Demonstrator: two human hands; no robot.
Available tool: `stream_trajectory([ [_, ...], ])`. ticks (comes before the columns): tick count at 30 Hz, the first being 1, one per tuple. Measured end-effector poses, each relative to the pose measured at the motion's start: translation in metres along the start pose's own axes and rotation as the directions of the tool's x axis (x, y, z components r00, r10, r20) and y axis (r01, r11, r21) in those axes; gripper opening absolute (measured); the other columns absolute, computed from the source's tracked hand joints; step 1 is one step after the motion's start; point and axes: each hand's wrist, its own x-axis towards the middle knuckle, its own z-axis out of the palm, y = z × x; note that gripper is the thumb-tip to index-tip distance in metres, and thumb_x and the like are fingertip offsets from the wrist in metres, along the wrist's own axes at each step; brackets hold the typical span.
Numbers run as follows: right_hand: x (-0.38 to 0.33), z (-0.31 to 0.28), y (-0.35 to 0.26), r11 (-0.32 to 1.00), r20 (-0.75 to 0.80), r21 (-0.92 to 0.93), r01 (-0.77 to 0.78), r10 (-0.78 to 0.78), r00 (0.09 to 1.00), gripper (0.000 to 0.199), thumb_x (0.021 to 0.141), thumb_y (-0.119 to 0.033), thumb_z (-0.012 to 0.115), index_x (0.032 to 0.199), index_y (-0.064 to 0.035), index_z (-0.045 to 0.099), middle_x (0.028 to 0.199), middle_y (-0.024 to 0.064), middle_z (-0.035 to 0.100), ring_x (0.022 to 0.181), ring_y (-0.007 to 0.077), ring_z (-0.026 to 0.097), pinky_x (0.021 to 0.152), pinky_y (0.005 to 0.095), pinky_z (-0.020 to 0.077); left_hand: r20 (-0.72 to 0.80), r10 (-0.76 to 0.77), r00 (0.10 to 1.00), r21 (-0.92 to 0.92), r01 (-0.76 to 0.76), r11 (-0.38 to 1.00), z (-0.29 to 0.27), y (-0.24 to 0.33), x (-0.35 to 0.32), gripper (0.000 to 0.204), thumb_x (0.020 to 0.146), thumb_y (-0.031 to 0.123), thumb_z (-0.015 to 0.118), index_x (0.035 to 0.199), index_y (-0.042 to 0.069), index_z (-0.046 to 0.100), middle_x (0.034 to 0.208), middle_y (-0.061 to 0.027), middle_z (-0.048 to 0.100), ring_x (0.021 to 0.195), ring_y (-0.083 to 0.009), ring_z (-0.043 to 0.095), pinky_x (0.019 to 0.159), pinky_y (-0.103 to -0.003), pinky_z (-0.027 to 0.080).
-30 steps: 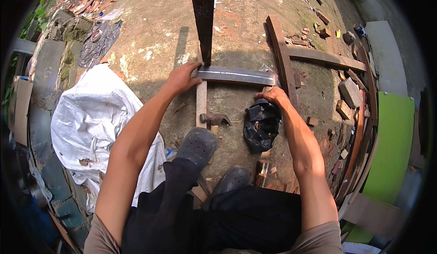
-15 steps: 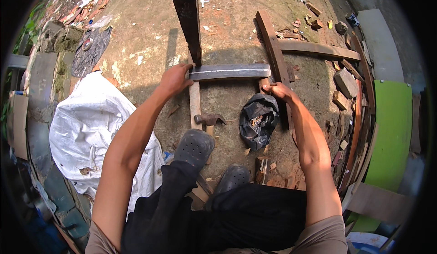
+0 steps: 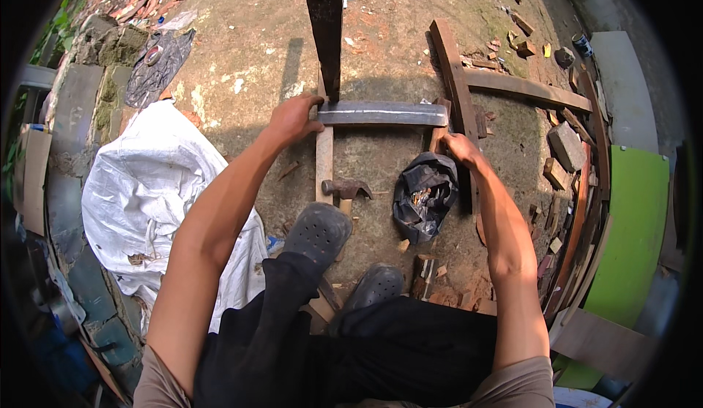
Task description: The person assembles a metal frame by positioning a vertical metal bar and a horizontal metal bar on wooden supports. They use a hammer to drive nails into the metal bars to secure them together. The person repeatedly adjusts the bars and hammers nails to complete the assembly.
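Outdoors, the left hand (image 3: 291, 117) had its fingers wrapped around a grey plank's (image 3: 383, 113) end; the right hand (image 3: 460, 147) pinched its other end, beside a black bag (image 3: 423, 196).

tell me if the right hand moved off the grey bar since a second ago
Yes. The right hand has dropped away from the grey bar and now sits just below its right end, above the black bag.

Grey flat board (image 3: 383, 113) lies crosswise atop wooden slat (image 3: 324, 165).
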Motion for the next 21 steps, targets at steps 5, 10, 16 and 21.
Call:
stream_trajectory([
  [5, -0.020, 0.015, -0.039, 0.956, -0.161, -0.284, -0.075, 0.029, 0.987, 0.062, 0.080, -0.048, 0.071, 0.107, 0.0075, 0.067, 0.106, 0.0281, 0.069, 0.103, 0.0386, 0.066, 0.089, 0.0416, 0.0502, -0.010, -0.010, 1.000, -0.011, 0.010, 1.000, 0.002, 0.002, 0.000, 0.062, 0.072, 0.025, 0.083, 0.129, 0.012, 0.062, 0.127, -0.0108, 0.064, 0.116, -0.0326, 0.060, 0.097, -0.042, 0.049],
  [10, -0.021, 0.007, -0.030, 0.959, -0.147, -0.285, 0.003, -0.047, 0.988, 0.068, 0.072, -0.045, 0.079, 0.110, 0.0102, 0.065, 0.108, 0.0311, 0.067, 0.106, 0.0383, 0.066, 0.091, 0.0429, 0.0504, -0.012, -0.006, 1.000, -0.009, 0.006, 1.000, 0.001, 0.007, 0.000, 0.062, 0.072, 0.026, 0.083, 0.129, 0.011, 0.062, 0.125, -0.0117, 0.065, 0.116, -0.0327, 0.061, 0.098, -0.042, 0.049],
  [16, -0.023, 0.016, -0.038, 0.959, -0.206, -0.281, 0.042, -0.103, 0.973, 0.071, 0.072, -0.043, 0.080, 0.114, 0.0111, 0.062, 0.112, 0.0308, 0.066, 0.107, 0.0381, 0.066, 0.093, 0.0424, 0.0502, -0.018, -0.015, 1.000, -0.008, 0.015, 1.000, 0.002, 0.006, -0.001, 0.062, 0.072, 0.027, 0.084, 0.128, 0.011, 0.063, 0.125, -0.0118, 0.066, 0.116, -0.0321, 0.061, 0.098, -0.042, 0.049],
  [21, -0.023, 0.011, -0.036, 0.981, -0.132, -0.170, 0.092, -0.116, 0.984, 0.072, 0.074, -0.042, 0.082, 0.119, 0.0105, 0.061, 0.112, 0.0267, 0.068, 0.106, 0.0345, 0.066, 0.093, 0.0416, 0.0499, -0.032, -0.021, 0.999, -0.056, 0.019, 0.998, 0.009, -0.002, -0.002, 0.065, 0.072, 0.027, 0.084, 0.130, 0.010, 0.061, 0.128, -0.0114, 0.064, 0.119, -0.0316, 0.059, 0.100, -0.041, 0.048],
])
